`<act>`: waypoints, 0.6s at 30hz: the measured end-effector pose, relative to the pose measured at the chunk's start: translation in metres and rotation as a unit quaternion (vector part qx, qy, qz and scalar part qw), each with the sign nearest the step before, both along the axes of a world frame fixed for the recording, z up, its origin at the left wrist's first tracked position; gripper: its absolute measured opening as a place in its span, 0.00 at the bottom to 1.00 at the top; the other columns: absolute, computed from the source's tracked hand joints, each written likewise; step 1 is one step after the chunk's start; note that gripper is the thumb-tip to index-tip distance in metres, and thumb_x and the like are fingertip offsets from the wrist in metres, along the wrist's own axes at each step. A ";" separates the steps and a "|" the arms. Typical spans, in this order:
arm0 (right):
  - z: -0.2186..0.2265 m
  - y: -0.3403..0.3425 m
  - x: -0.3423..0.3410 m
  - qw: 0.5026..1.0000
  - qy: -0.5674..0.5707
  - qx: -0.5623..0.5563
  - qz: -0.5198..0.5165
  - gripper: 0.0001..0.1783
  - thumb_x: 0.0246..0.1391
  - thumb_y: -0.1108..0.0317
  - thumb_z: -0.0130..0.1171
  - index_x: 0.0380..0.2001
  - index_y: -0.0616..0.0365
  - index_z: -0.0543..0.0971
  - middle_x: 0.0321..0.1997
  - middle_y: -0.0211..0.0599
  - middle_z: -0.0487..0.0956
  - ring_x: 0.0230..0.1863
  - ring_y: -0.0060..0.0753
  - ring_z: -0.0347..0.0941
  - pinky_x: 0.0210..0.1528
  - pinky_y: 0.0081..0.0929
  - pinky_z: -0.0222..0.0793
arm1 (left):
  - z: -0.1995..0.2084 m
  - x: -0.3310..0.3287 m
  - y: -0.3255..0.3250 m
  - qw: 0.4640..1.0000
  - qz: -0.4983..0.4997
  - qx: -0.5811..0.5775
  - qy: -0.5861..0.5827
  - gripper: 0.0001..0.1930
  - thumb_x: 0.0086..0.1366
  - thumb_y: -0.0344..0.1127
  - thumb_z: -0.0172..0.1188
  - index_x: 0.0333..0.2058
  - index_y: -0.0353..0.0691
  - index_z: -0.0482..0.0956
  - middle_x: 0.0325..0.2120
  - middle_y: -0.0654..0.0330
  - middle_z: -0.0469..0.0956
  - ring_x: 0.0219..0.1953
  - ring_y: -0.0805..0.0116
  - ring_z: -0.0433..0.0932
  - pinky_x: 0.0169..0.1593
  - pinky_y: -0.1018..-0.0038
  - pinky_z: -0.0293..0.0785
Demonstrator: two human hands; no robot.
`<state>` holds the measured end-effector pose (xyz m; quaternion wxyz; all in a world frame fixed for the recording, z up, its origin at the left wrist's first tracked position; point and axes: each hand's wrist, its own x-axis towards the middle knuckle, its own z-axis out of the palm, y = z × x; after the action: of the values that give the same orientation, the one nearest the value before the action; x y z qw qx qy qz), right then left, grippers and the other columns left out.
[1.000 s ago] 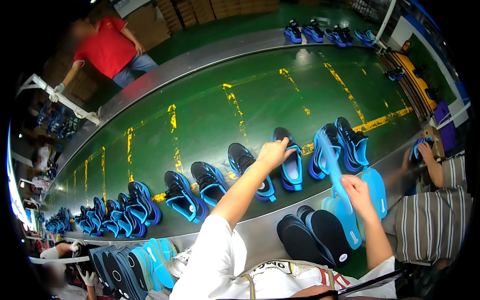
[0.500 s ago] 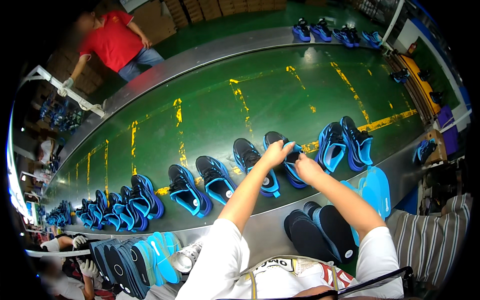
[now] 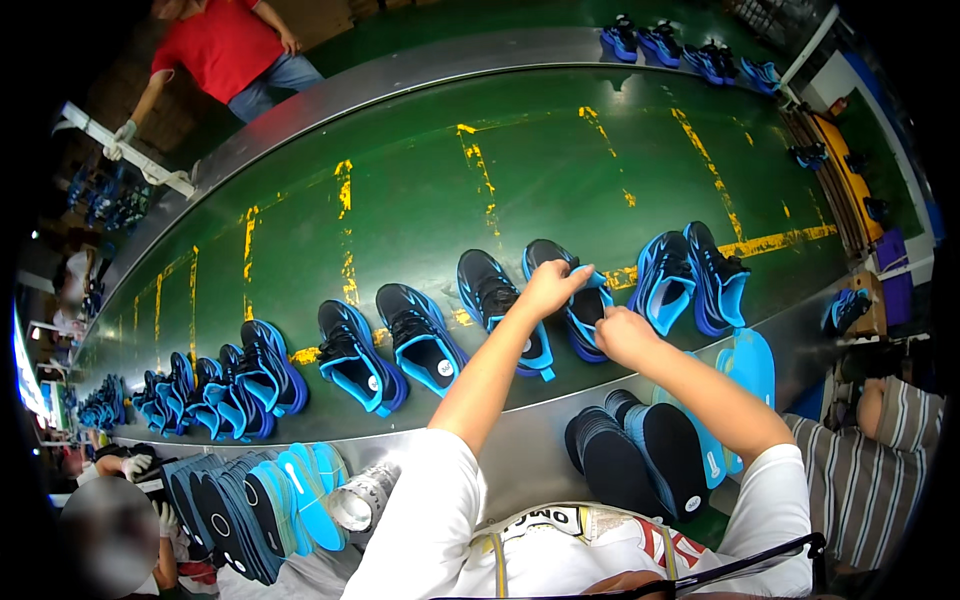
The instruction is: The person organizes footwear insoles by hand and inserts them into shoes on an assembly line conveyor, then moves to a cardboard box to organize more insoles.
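A black-and-blue sneaker (image 3: 547, 258) stands on the green belt in front of me, its toe pointing away. My left hand (image 3: 553, 287) pinches the tongue area at its opening. At the heel side of the same opening is my right hand (image 3: 627, 336), its fingers closed at the collar rim; the fingertips are partly hidden. Just left stands another sneaker (image 3: 486, 278) with a pale insole inside, partly behind my left forearm. Two more sneakers, one (image 3: 664, 281) nearer and one (image 3: 713, 285) farther right, stand beside my right hand.
Stacked black insoles (image 3: 640, 455) and light blue insoles (image 3: 752, 368) lie on the metal edge (image 3: 530, 440) by my right arm. More insoles (image 3: 240, 505) and a shiny cylinder (image 3: 358, 500) are at my left. Sneakers (image 3: 345, 350) line the belt leftward. A person in red (image 3: 215, 50) stands across.
The view has shifted slightly, and the sneakers on the left appear farther left and higher. Both hands stay on the same sneaker, the right one a little lower along its collar.
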<state>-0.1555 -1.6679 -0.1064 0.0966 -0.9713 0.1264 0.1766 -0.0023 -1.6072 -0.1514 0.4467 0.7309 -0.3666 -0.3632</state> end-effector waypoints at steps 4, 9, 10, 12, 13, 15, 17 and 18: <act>-0.030 0.000 0.003 0.994 -0.066 -0.056 0.062 0.06 0.39 0.72 0.47 0.20 0.63 0.73 0.27 0.42 0.70 0.33 0.39 0.68 0.32 0.30 0.68 | 0.003 -0.002 -0.001 1.000 0.012 0.015 -0.008 0.29 0.50 0.56 0.51 0.18 0.27 0.69 0.12 0.50 0.68 0.18 0.65 0.68 0.25 0.69 0.64; -0.051 -0.009 0.016 0.993 -0.084 -0.070 0.036 0.06 0.39 0.71 0.46 0.20 0.61 0.71 0.28 0.42 0.70 0.32 0.37 0.68 0.31 0.29 0.68 | 0.011 -0.006 -0.003 0.999 0.007 0.041 0.004 0.28 0.51 0.55 0.51 0.19 0.27 0.70 0.14 0.49 0.69 0.19 0.63 0.69 0.26 0.69 0.65; -0.051 -0.008 0.018 0.994 -0.075 -0.071 0.029 0.05 0.39 0.71 0.46 0.19 0.61 0.71 0.28 0.42 0.70 0.32 0.36 0.68 0.31 0.28 0.67 | 0.007 -0.005 -0.002 0.999 0.012 0.032 -0.003 0.28 0.51 0.55 0.51 0.19 0.27 0.69 0.14 0.49 0.69 0.19 0.63 0.69 0.26 0.69 0.65; -0.050 -0.004 0.025 0.997 -0.011 -0.065 0.036 0.08 0.42 0.70 0.44 0.23 0.61 0.73 0.32 0.44 0.71 0.35 0.36 0.68 0.34 0.30 0.67 | 0.000 -0.004 0.002 1.000 0.019 0.014 -0.019 0.28 0.51 0.55 0.51 0.19 0.27 0.69 0.14 0.48 0.69 0.19 0.63 0.69 0.25 0.69 0.64; -0.044 -0.004 0.028 0.997 0.017 -0.060 0.044 0.10 0.43 0.70 0.43 0.24 0.62 0.73 0.33 0.44 0.71 0.36 0.37 0.67 0.36 0.30 0.66 | 0.002 -0.004 0.001 1.000 0.019 0.013 -0.013 0.28 0.51 0.55 0.51 0.19 0.27 0.69 0.13 0.49 0.69 0.18 0.64 0.68 0.25 0.69 0.64; -0.044 -0.007 0.031 0.992 0.094 -0.055 0.057 0.13 0.44 0.68 0.42 0.29 0.61 0.74 0.37 0.44 0.70 0.40 0.37 0.65 0.41 0.30 0.63 | 0.006 -0.006 0.000 1.000 0.019 0.011 -0.004 0.28 0.52 0.55 0.51 0.18 0.27 0.68 0.13 0.51 0.68 0.18 0.66 0.67 0.24 0.70 0.63; -0.046 -0.009 0.036 0.978 0.188 -0.056 0.067 0.16 0.46 0.66 0.42 0.36 0.58 0.75 0.43 0.41 0.69 0.46 0.38 0.62 0.47 0.28 0.59 | 0.005 -0.005 0.000 1.000 0.011 0.010 -0.001 0.27 0.53 0.54 0.50 0.18 0.28 0.67 0.12 0.53 0.67 0.18 0.69 0.65 0.23 0.71 0.62; -0.047 -0.009 0.039 0.974 0.208 -0.063 0.069 0.16 0.47 0.66 0.42 0.37 0.58 0.75 0.45 0.41 0.68 0.48 0.38 0.61 0.47 0.27 0.58 | 0.004 -0.005 0.001 1.000 0.006 0.010 0.000 0.27 0.53 0.54 0.50 0.18 0.28 0.67 0.12 0.54 0.66 0.17 0.70 0.65 0.22 0.72 0.62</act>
<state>-0.1163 -1.6773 -0.1534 -0.0053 -0.9240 0.0872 0.3724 -0.0073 -1.6067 -0.1478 0.4415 0.7377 -0.3580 -0.3643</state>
